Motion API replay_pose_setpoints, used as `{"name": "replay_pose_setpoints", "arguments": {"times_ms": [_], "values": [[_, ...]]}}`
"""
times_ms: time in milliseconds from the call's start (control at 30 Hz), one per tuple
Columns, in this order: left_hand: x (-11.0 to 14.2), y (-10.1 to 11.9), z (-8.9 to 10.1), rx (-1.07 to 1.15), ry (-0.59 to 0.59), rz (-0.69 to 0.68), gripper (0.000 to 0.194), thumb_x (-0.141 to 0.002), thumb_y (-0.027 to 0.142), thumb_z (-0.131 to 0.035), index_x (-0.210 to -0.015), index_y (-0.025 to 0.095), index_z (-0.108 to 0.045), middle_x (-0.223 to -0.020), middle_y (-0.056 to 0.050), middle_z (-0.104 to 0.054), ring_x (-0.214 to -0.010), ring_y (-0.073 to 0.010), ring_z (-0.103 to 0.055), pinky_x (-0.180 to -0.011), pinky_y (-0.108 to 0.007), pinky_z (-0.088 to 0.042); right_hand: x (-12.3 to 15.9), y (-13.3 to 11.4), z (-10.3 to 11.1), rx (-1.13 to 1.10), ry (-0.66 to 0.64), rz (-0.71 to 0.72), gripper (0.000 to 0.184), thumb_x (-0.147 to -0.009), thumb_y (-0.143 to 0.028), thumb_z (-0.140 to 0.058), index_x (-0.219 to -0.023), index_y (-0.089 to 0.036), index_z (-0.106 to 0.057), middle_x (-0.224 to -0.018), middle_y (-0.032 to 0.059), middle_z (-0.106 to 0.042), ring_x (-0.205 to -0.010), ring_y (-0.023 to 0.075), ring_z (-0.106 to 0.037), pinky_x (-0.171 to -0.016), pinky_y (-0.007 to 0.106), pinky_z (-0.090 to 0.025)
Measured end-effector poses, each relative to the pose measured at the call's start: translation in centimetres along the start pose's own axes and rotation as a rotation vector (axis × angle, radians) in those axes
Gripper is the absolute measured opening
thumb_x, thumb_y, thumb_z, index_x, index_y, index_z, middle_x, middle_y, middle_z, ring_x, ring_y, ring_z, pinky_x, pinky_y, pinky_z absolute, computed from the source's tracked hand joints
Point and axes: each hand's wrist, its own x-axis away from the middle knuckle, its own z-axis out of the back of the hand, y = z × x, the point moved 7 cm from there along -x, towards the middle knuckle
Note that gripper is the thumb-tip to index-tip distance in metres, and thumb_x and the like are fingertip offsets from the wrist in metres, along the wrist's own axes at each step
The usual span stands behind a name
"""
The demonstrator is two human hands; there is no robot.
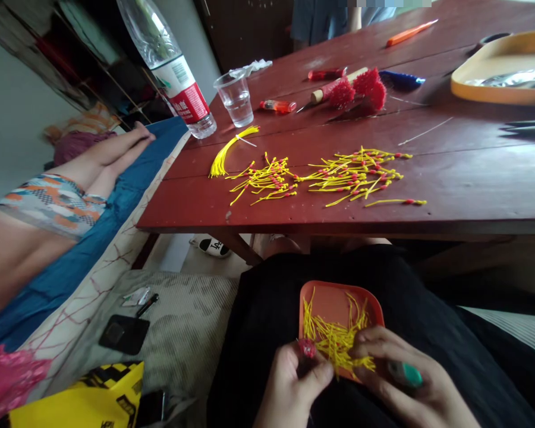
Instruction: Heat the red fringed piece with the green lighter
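Note:
On my lap lies an orange tray [377, 297] holding a loose pile of yellow cords [327, 333]. My left hand [294, 386], at the tray's near left corner, pinches a small red knobbly piece [307, 348]. My right hand [405, 362] is closed round a tool with a green handle [405, 373]; the tool's tip is hidden. The thumb and fingers of that hand reach over the tray's right side, touching the yellow cords. Whether they pinch one cord is hard to make out.
Yellow cords with red beads [352, 172] lie on the red-brown table [450, 178], beside a tied yellow bundle [225, 151]. Behind stand a plastic cup [236, 101] and bottle [173, 71], with red-handled tools [279, 106] nearby. Another person [49, 220] lies at left.

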Motion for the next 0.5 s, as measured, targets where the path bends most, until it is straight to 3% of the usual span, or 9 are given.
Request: {"name": "replay_pose_setpoints", "arguments": {"times_ms": [100, 200, 333, 500], "values": [[0.1, -0.5, 0.4, -0.008, 0.018, 0.03, 0.027, -0.059, 0.036, -0.073, -0.077, 0.018, -0.063, -0.065, 0.001, -0.058, -0.058, -0.013, -0.047, -0.056, -0.025, -0.034, 0.3, -1.2, -0.4, 0.467, -0.099, 0.225, 0.016, -0.074, -0.022, -0.057, -0.078, -0.026, -0.072, -0.09, 0.008, -0.068, -0.066, 0.0216, -0.065, -0.058, 0.028, -0.048], [0.0, -1.1, 0.5, -0.002, -0.006, 0.068, 0.029, -0.058, 0.036, -0.074, -0.076, 0.018, -0.062, -0.061, 0.003, -0.055, -0.054, -0.0116, -0.046, -0.054, -0.024, -0.033, 0.8, -0.6, -1.9, 0.659, -0.229, 0.322, 0.027, -0.079, -0.016, -0.044, -0.08, -0.026, -0.069, -0.079, 0.0054, -0.07, -0.057, 0.0198, -0.064, -0.053, 0.028, -0.045], [0.0, -1.5, -0.1, 0.119, -0.096, 0.137, 0.036, -0.054, 0.042, -0.075, -0.076, 0.017, -0.06, -0.051, 0.007, -0.047, -0.042, -0.0059, -0.033, -0.045, -0.021, -0.024, 0.7, 0.6, -2.5, 0.449, -0.275, 0.185, 0.017, -0.076, -0.016, -0.046, -0.073, -0.022, -0.062, -0.066, 0.0021, -0.064, -0.055, 0.0171, -0.06, -0.051, 0.024, -0.042], [0.3, -1.6, -0.9, 0.345, -0.173, 0.226, 0.049, -0.054, 0.054, -0.071, -0.08, 0.016, -0.057, -0.046, 0.01, -0.041, -0.037, -0.0015, -0.021, -0.042, -0.019, -0.013, 1.1, 2.5, -3.6, -0.098, -0.291, -0.2, 0.018, -0.075, -0.03, -0.057, -0.063, -0.017, -0.057, -0.057, -0.0011, -0.053, -0.053, 0.0137, -0.044, -0.05, 0.023, -0.036]]}}
